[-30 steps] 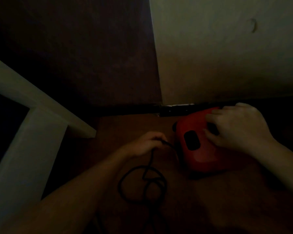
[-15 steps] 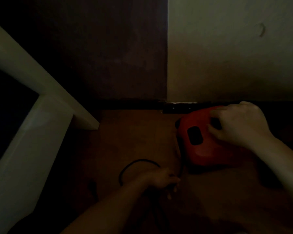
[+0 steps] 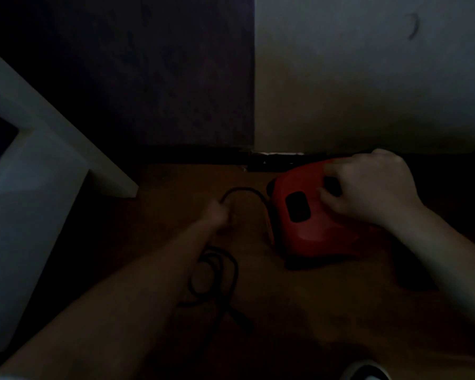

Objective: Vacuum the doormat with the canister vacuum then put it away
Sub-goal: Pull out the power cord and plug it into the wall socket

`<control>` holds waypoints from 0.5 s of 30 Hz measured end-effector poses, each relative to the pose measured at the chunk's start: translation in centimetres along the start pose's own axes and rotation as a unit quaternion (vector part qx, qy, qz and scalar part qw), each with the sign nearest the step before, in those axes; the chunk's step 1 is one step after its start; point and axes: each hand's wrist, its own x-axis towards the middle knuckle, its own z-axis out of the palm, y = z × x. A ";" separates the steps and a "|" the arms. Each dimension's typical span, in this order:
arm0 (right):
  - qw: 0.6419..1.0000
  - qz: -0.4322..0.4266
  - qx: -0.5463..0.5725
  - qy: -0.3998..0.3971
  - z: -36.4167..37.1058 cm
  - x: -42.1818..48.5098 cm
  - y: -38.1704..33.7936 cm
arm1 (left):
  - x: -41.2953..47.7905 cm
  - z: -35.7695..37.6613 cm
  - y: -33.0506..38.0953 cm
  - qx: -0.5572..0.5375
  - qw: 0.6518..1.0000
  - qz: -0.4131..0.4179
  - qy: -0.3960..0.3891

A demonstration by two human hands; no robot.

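Observation:
The scene is very dim. A red canister vacuum (image 3: 310,229) sits on the wooden floor close to the wall. My right hand (image 3: 368,187) rests on top of it, fingers curled around its dark handle. A black power cord (image 3: 242,192) arcs out from the vacuum's left side and lies in loose loops (image 3: 217,272) on the floor. My left hand (image 3: 217,213) is closed on the cord just left of the vacuum, blurred by motion. No doormat is visible.
A white furniture frame (image 3: 39,171) juts in from the left, its corner ending near the cord. A dark panel (image 3: 148,78) and a pale wall (image 3: 368,78) stand behind. Brown wooden floor (image 3: 313,311) extends towards me. A shoe tip (image 3: 365,370) shows at bottom right.
My left hand went back along the cord towards me, then forward again beside the vacuum; the cord's loops changed shape. The right hand stayed on the vacuum.

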 end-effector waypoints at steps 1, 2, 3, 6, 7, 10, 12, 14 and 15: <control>1.000 0.000 -0.002 -0.004 0.0 0.0 0.0 | 0.0 -0.6 1.7 -0.063 0.998 0.018 0.010; 1.000 0.002 -0.001 -0.010 -0.1 0.1 0.0 | -0.6 -1.4 3.7 -0.102 0.994 0.048 0.004; 1.000 0.004 0.006 -0.019 -0.2 0.1 0.0 | -1.4 -2.1 5.2 -0.094 0.991 0.092 -0.027; 0.999 0.005 0.020 -0.047 -0.7 0.0 0.0 | -3.5 -4.6 6.7 0.037 0.969 0.174 -0.169; 0.998 0.005 0.022 -0.054 -0.9 0.0 0.0 | -4.3 -5.6 7.0 0.079 0.957 0.185 -0.209; 0.997 -0.003 0.066 -0.041 -1.6 0.4 -1.4 | -7.0 -7.7 6.7 0.162 0.914 0.217 -0.300; 0.992 -0.044 0.118 -0.006 -2.2 1.0 -4.0 | -8.1 -8.3 5.4 0.175 0.900 0.219 -0.334; 0.976 -0.113 0.187 -0.017 -2.6 2.0 -7.1 | -9.0 -8.7 3.6 0.164 0.901 0.211 -0.343; 0.965 -0.140 0.220 -0.034 -2.7 2.5 -8.5 | -9.3 -8.6 2.6 0.154 0.906 0.202 -0.340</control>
